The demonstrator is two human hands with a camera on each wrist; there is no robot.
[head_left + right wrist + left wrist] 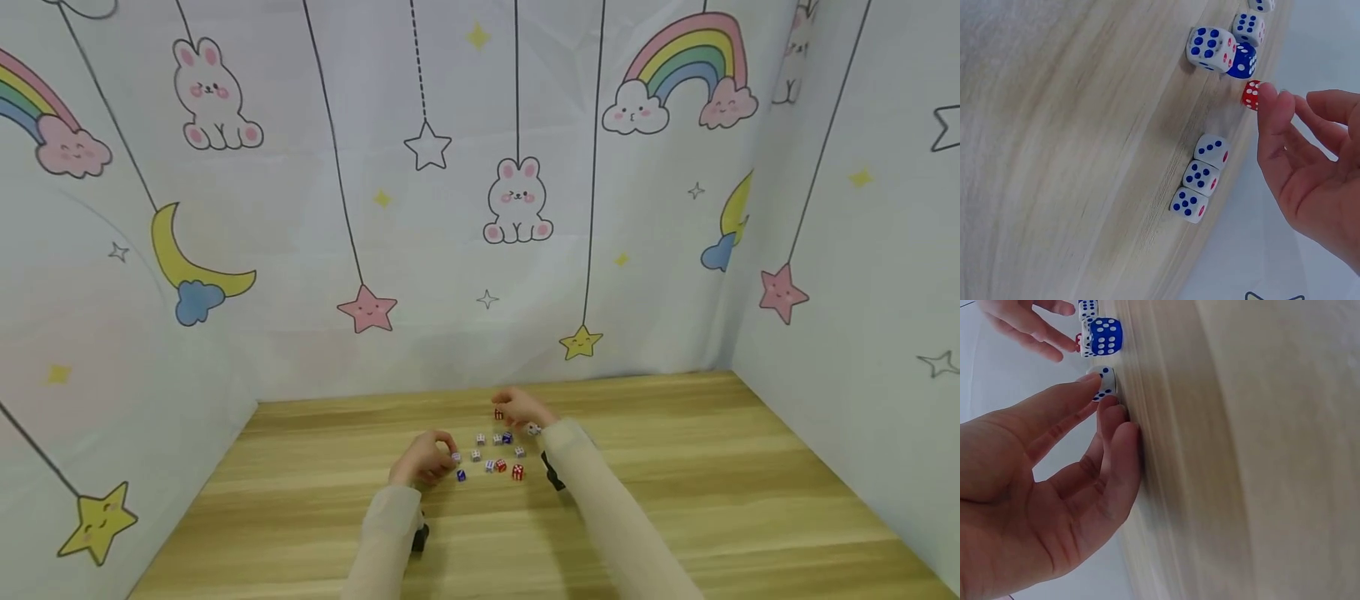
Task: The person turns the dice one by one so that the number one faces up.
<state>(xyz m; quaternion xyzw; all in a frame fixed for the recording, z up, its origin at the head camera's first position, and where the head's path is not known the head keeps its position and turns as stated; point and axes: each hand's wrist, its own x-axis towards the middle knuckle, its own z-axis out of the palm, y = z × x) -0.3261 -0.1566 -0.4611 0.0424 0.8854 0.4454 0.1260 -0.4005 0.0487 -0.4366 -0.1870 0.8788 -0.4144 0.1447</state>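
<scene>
Left hand (425, 459) pinches a white die (1107, 384) at the left, right hand (521, 408) pinches a red die (1250, 95) at the back — light, square pressure suits these 2 on the counter (675, 467) (mind that blue die (461, 476) beside the white!).

Pips, R wrist view: lg wht die (1207, 50) 6 blue; wht dice (1200, 178) in row 3, 5, 5 blue.
</scene>
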